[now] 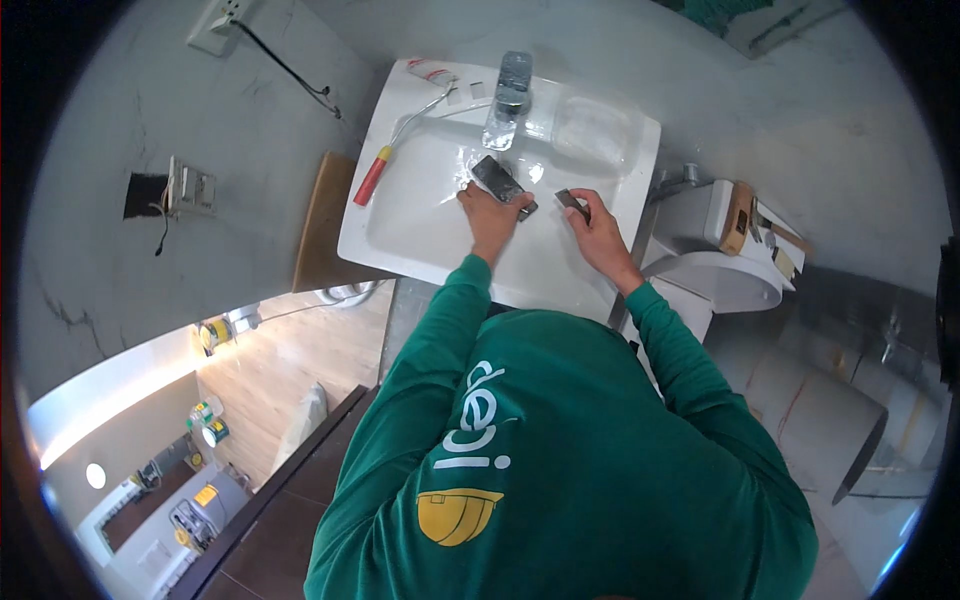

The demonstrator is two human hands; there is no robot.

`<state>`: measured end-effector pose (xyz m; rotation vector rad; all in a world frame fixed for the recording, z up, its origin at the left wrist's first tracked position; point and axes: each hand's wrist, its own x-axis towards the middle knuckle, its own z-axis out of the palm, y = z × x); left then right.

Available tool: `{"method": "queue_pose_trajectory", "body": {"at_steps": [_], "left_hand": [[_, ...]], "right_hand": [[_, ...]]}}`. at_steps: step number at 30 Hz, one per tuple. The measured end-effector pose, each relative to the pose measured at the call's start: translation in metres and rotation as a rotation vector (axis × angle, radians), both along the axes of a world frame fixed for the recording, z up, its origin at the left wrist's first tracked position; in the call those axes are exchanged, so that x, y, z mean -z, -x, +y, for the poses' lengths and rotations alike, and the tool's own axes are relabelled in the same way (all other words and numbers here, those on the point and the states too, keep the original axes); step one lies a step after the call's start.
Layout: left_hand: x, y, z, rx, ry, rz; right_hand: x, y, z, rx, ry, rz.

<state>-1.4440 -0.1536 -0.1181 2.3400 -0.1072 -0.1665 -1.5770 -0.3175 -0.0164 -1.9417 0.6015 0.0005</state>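
Over the white washbasin (pixel 415 235), my left hand (pixel 490 218) grips a dark, flat rectangular piece (pixel 497 178) with a glossy, speckled face. It lies slantwise near the drain, and I cannot make out its exact kind. My right hand (pixel 600 235) pinches a small dark grey rectangular block (pixel 572 203) between thumb and fingers, a short way to the right of the flat piece. The two pieces are apart. Behind them stands a chrome faucet (pixel 510 98). On the basin's left side rests a tool with a red and yellow handle (pixel 373 177) and a thin, bent metal shaft.
A brown board (pixel 322 222) leans by the basin's left side. At right stands a white toilet (pixel 715 275), with tools and a wooden piece (pixel 738 217) on its tank. A large grey cylinder (pixel 820 420) lies beyond it. A black cable (pixel 285 68) hangs from a wall outlet.
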Motion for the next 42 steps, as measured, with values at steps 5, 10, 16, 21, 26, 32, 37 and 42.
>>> {"method": "queue_pose_trajectory", "body": {"at_steps": [5, 10, 16, 21, 26, 32, 37, 42], "left_hand": [[-0.01, 0.005, 0.001, 0.076, -0.032, -0.036], [-0.012, 0.007, 0.021, 0.079, 0.135, 0.096], [-0.005, 0.007, 0.035, 0.016, 0.081, 0.097], [-0.018, 0.0, 0.038, 0.0, 0.109, 0.187], [-0.019, -0.006, 0.041, -0.049, 0.135, 0.2], [-0.002, -0.02, 0.049, -0.038, 0.175, 0.351], [-0.001, -0.022, 0.046, -0.012, 0.249, 0.368], [-0.005, -0.025, 0.051, -0.048, 0.289, 0.465]], "right_hand": [[0.006, -0.024, 0.003, -0.134, 0.097, -0.017], [0.028, -0.058, 0.017, -0.332, 0.296, -0.159], [0.062, -0.114, 0.047, -0.434, 0.443, -0.158], [0.077, -0.122, 0.052, -0.453, 0.478, -0.074], [0.067, -0.135, 0.058, -0.478, 0.513, -0.059], [0.055, -0.119, 0.067, -0.467, 0.502, 0.035], [0.054, -0.117, 0.063, -0.445, 0.512, 0.066], [0.057, -0.115, 0.062, -0.446, 0.446, 0.005]]}}
